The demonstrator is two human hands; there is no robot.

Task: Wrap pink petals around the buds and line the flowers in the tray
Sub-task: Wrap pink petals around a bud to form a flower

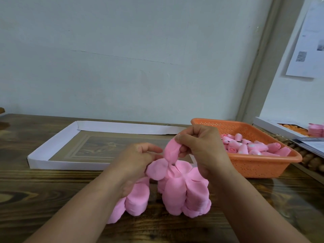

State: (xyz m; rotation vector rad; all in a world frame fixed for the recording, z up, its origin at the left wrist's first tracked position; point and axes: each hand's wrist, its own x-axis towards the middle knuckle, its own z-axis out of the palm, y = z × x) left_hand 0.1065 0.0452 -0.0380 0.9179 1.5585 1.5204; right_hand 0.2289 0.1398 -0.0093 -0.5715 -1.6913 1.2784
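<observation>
While both forearms reach over the table (52, 186), right hand (201, 148) raised, grip pinching one pink petal (171, 150); left hand (138, 158) lower, fingers curled on petal stacks (185, 193). One white tray (52, 146) behind; one orange basket (259, 165) of buds (245, 146), too many to count.

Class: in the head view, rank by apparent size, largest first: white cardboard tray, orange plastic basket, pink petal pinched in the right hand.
1. White cardboard tray
2. Orange plastic basket
3. Pink petal, pinched by the right hand
</observation>
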